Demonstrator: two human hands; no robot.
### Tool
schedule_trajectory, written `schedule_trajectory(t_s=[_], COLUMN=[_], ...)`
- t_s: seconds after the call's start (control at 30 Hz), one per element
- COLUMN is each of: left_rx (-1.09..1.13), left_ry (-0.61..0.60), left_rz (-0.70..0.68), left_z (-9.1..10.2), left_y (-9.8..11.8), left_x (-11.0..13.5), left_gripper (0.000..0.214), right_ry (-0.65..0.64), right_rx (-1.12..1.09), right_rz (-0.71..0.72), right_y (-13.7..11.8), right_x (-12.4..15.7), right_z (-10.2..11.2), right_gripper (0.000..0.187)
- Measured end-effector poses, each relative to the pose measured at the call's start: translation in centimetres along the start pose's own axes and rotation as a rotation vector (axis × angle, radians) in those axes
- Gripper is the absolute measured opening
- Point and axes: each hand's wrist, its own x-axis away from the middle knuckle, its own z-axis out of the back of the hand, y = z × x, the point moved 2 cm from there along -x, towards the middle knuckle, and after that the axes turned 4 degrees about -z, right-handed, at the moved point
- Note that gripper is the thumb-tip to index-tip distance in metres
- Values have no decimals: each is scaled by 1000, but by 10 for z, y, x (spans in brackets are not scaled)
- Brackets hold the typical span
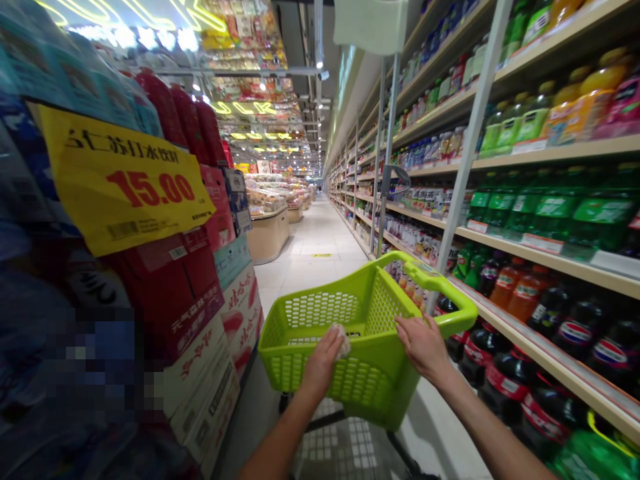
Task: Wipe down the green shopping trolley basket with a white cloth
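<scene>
A lime-green plastic shopping cart stands in front of me, its handle to the right. My left hand is at the cart's near side rim, closed on a crumpled white wiping cloth that shows past the fingertips. Part of the cloth is hidden behind the fingers. My right hand grips the cart's rim close to the handle, its fingers bent over the edge. Through the perforated walls, the basket's inside shows nothing I can make out as goods.
Shelves of bottled drinks line the right side. Stacked drink cartons rise on the left under a yellow price sign. A tiled aisle runs ahead past wooden display bins. A metal post stands by the shelves.
</scene>
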Motion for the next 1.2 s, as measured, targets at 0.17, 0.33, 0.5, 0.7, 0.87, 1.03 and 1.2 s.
schedule_trajectory(t_s=[0.17,0.33,0.5,0.7,0.87,1.03,1.2], left_rx=[-39,-54,-108,-121,-148,-237,-179], left_ry=[56,21,52,22,11,121,64], left_rz=[-34,-115,65,16,8,228,99], left_z=[-11,-26,29,13,24,67,35], left_y=[5,26,-42,-20,-29,-72,-37], left_x=[1,-18,40,35,43,83,60], left_gripper=[50,43,51,49,45,50,53], right_ry=[-46,-116,-86,-154,-189,-137,-128], right_rx=[-47,-78,-58,-80,-112,-87,-15], right_rz=[-23,84,93,85,120,109,98], right_y=[-30,-50,-43,-79,-79,-77,-85], right_x=[-1,4,8,9,10,13,13], right_z=[-9,-22,-22,-29,-33,-34,-33], right_gripper=[31,31,27,27,27,25,23])
